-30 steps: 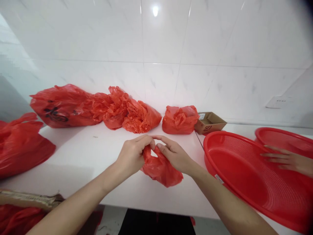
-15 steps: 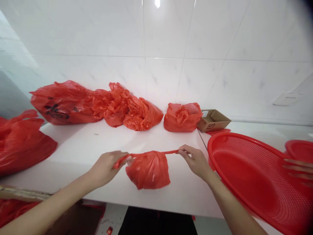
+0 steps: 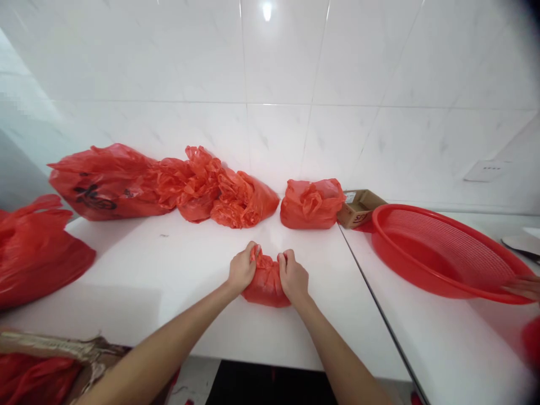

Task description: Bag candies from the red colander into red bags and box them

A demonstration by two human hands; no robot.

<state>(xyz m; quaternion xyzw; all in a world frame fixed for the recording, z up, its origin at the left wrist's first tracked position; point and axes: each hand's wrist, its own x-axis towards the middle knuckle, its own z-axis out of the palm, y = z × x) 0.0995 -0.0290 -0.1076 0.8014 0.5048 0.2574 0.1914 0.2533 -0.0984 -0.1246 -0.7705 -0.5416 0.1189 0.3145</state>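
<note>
A small filled red plastic bag (image 3: 268, 287) rests on the white table (image 3: 189, 315) in front of me, its top gathered. My left hand (image 3: 243, 267) is closed on the bag's upper left corner, a bit of red plastic poking out above the thumb. On the other side, my right hand (image 3: 293, 275) grips the upper right of the same bag, with the thumb on top. Both hands are close together, and the gathered plastic shows between them.
Red bags (image 3: 113, 185) line the wall at left. A tied red bag (image 3: 312, 203) and a cardboard box (image 3: 358, 208) stand behind. Another person's hand (image 3: 523, 287) touches a large red basket (image 3: 439, 287) at right. A red bag (image 3: 37, 253) lies far left.
My hands have come closer together, and the stretched strips of the bag are drawn in. The bag now sits on the table. The large basket has shifted and lies flatter; the smaller red one has left view.
</note>
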